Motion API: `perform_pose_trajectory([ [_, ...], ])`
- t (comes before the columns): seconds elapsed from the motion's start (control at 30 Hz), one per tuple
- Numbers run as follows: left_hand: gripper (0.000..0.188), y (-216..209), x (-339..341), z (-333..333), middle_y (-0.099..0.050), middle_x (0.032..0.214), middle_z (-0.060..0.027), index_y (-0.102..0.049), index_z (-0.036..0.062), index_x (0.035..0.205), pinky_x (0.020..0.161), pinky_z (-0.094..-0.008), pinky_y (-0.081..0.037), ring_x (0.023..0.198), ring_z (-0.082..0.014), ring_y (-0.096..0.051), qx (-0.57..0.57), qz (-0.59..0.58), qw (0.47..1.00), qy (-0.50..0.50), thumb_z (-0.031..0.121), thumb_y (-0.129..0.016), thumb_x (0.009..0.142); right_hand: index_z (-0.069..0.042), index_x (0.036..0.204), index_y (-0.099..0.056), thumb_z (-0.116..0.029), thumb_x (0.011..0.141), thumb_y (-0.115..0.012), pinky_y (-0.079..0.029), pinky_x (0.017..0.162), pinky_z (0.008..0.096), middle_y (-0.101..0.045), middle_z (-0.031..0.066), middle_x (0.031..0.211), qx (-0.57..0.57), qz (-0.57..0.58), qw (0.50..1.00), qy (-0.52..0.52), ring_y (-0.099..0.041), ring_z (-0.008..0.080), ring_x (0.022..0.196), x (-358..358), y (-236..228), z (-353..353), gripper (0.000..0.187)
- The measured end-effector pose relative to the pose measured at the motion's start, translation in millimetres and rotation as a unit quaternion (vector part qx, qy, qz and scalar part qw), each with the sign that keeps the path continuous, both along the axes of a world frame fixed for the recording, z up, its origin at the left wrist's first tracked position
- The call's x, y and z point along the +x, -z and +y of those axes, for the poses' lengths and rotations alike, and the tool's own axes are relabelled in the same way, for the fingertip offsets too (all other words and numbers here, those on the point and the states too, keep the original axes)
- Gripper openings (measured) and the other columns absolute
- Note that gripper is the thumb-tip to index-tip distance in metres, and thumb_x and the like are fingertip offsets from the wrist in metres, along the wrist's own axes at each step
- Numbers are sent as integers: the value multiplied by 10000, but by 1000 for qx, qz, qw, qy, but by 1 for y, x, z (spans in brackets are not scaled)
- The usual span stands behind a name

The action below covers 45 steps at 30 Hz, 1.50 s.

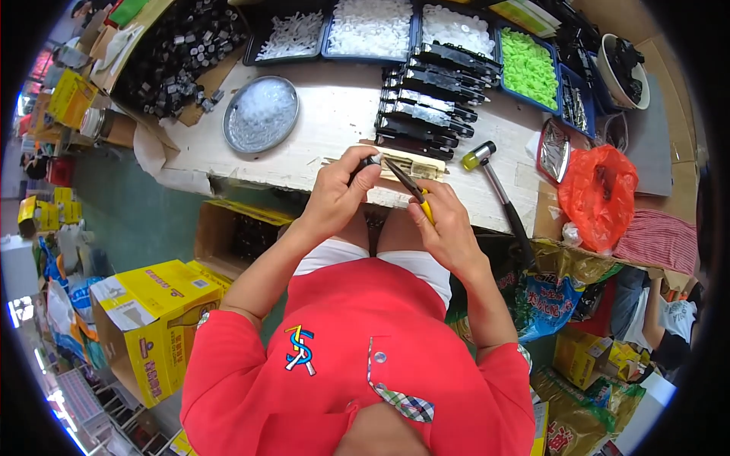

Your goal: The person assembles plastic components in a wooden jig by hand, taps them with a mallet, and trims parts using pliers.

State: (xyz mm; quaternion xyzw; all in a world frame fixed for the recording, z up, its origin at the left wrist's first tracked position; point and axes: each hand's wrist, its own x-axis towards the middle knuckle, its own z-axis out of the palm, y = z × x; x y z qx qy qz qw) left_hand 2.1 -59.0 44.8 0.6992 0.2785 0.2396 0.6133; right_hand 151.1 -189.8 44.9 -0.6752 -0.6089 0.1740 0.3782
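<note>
Above the table's front edge, my left hand [334, 186] pinches a small black part [369, 161] with a whitish tip between thumb and fingers. My right hand [450, 228] is closed round the yellow handles of a pair of pliers [403, 177]. The dark jaws of the pliers reach up to the tip of the black part; whether they grip it is too small to tell. Just beyond both hands lies a cream-coloured block [426, 166] with a slotted metal piece on it. A row of long black plastic pieces [426, 102] lies behind that block.
A mallet [502, 186] with a black handle lies at right, beside a red plastic bag [601, 199]. Trays of white pieces [370, 29] and green pieces [528, 70] line the back. At left are a round metal dish [237, 135] and heaped black parts [182, 57].
</note>
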Motion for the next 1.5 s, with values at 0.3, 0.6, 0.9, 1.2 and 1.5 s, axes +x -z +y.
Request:
perform_pose_trajectory([
  [0.3, 248, 2, -5, -9, -619, 889, -153, -566, 1, 1022, 624, -333, -478, 733, -307, -608, 273, 1, 961, -44, 176, -579, 847, 77, 904, -551, -98, 816, -567, -418, 799, 383, -536, 188, 1001, -29, -25, 999, -8, -504, 339, 925, -10, -1, -1, 196],
  [0.6, 167, 8, -22, 5, -562, 580, -62, -584, 7, 910, 376, -241, -396, 421, -124, -515, -269, 19, 960, 81, 165, -559, 861, 37, 746, -505, -85, 806, -590, -428, 565, 410, -512, 171, 783, -95, -42, 991, -81, -533, 357, 664, -9, 1, -4, 160],
  [0.9, 217, 31, -78, 21, -542, 574, -101, -564, -23, 823, 391, -270, -414, 415, -153, -512, -409, 31, 887, 213, 194, -573, 833, 36, 817, -564, -151, 785, -610, -460, 719, 381, -559, 157, 914, -87, -84, 980, -156, -547, 319, 846, -30, 11, 0, 195],
  [1.2, 233, -18, -83, 59, -622, 803, -102, -649, 17, 868, 696, -308, -463, 748, -211, -598, 132, 224, 960, 103, 184, -707, 717, 42, 796, -569, -183, 820, -593, -460, 720, 373, -558, 153, 940, -30, -5, 998, -54, -537, 315, 856, 3, 21, -12, 227],
  [1.5, 327, -21, 209, 97, -595, 956, -41, -640, 162, 1016, 813, -425, -323, 971, -237, -496, 550, 168, 815, 78, 250, -698, 706, 55, 808, -565, -115, 759, -646, -457, 719, 355, -554, 140, 911, -13, -35, 999, -32, -542, 301, 836, 10, 13, -23, 195],
])
